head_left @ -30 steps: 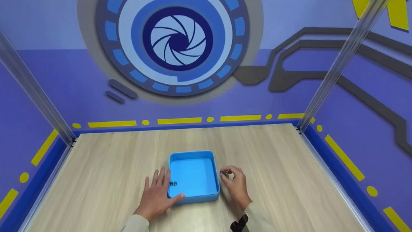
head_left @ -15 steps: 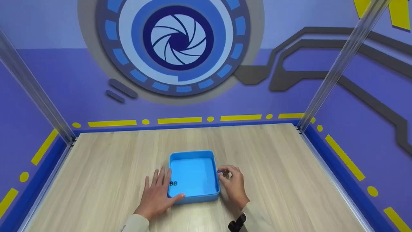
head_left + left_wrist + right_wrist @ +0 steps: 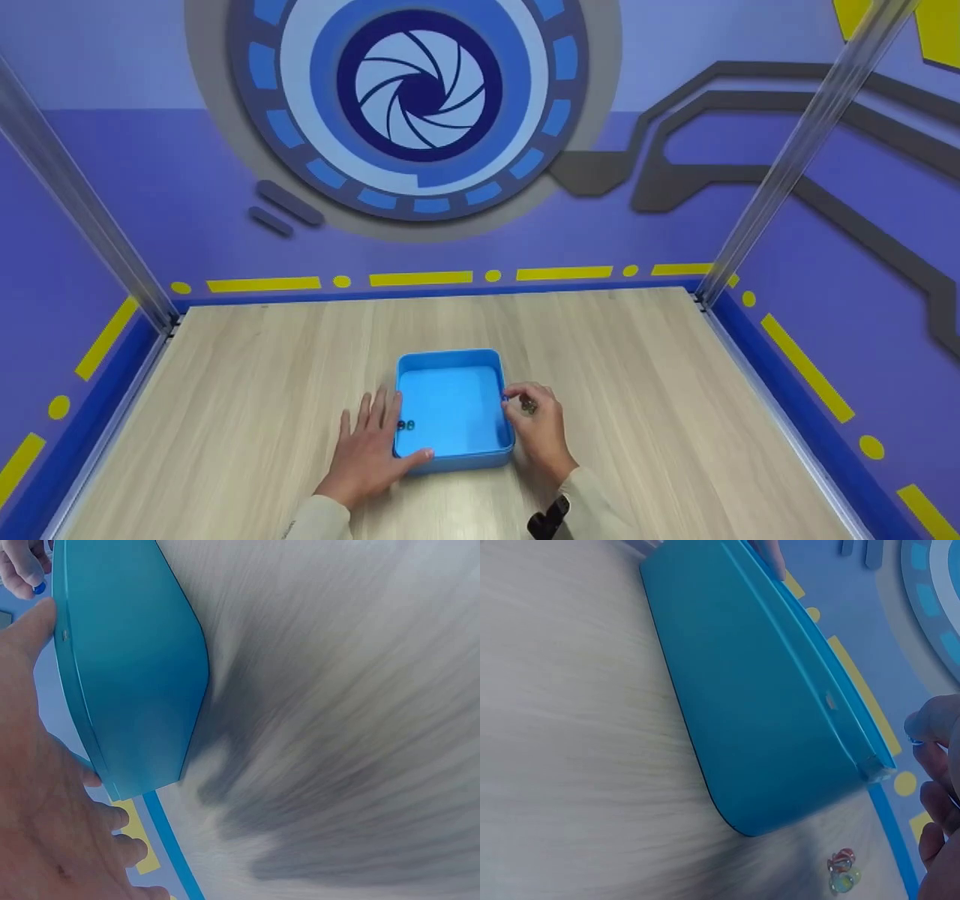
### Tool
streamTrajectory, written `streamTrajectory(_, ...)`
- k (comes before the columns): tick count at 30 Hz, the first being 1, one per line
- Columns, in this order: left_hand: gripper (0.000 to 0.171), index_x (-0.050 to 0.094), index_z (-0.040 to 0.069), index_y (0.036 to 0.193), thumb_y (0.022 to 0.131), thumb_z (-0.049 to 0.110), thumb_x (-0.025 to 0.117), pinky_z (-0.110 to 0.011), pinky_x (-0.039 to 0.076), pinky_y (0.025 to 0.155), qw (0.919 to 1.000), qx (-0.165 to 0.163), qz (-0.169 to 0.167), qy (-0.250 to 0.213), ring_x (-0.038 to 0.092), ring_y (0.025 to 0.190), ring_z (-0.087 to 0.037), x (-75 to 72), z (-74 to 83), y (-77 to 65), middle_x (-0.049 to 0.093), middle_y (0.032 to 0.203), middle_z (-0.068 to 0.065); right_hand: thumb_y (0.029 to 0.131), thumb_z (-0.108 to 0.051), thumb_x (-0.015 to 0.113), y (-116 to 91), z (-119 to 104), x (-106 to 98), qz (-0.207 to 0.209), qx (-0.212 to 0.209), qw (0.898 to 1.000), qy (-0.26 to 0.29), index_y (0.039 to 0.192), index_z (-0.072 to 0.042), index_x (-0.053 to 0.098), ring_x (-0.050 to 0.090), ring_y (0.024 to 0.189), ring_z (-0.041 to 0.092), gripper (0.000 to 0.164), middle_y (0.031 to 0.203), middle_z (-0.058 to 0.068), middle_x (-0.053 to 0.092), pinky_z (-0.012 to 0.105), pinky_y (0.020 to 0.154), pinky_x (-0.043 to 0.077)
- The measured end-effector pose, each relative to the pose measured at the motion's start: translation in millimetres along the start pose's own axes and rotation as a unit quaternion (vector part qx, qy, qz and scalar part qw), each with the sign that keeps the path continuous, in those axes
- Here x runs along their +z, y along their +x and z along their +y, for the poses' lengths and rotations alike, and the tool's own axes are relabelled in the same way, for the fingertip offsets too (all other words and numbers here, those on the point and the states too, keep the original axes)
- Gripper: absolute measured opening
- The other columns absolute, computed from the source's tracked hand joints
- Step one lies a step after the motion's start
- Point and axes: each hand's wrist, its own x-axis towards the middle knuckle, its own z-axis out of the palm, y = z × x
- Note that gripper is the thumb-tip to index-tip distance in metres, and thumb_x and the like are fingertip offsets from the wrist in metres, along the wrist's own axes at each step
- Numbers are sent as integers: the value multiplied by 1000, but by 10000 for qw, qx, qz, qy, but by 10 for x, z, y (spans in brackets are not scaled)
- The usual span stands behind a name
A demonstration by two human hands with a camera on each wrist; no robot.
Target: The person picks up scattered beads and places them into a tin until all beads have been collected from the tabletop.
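A square blue box (image 3: 454, 409) sits on the table between my hands. Against its left side rests my left hand (image 3: 366, 454), fingers extended and spread, thumb lying over the front rim. My right hand (image 3: 541, 431) is at the box's right rim and pinches a small blue marble (image 3: 39, 588) between thumb and fingertips. Two dark marbles (image 3: 406, 425) lie inside the box near the left wall. A small cluster of glass marbles (image 3: 844, 870), reddish and yellow-green, lies on the table below the right hand, partly framed by its curled fingers in the head view.
The wood-grain table (image 3: 285, 360) is bounded by a purple back wall (image 3: 375, 255) and side walls. Metal posts (image 3: 787, 165) rise at the back corners. A black wrist device (image 3: 549, 517) sits on the right sleeve.
My right hand has moved left with the blue marble, from beside the box to its right rim. The left hand stays at the box, and the view has shifted slightly.
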Motion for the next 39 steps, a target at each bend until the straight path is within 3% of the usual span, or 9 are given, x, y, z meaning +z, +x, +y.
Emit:
streamTrajectory(10,109,21,14,155,75,80,54,-69,7,113,9999,-76,-80,-58,13,149,-41,6,-1,10,16,162,-15,87,-11,71,-2,-47,24,-160,25,9998,141,102,-12,71,57,102,31,15,99,-2,66,46,90,51)
streamTrajectory(21,109,20,13,155,76,79,55,-69,7,113,9997,-32,-126,-188,13,149,-42,-15,7,2,17,162,-15,87,-13,71,-5,-69,35,-269,-35,9996,82,103,-14,70,57,103,30,15,100,-3,66,50,91,49)
streamTrajectory(32,109,20,14,155,75,78,57,-69,5,114,9996,-158,-168,-175,13,149,-41,10,6,11,20,162,-15,85,-12,73,9,-95,98,-127,-200,9997,-65,97,-20,71,55,96,17,14,97,-5,67,47,89,50)
streamTrajectory(39,110,19,14,156,75,79,56,-69,5,113,9994,-192,-198,-190,11,149,-41,8,8,22,18,162,-14,86,-14,73,9,-109,122,-194,-350,9992,-93,98,-16,71,57,99,24,12,97,-3,68,48,88,50)
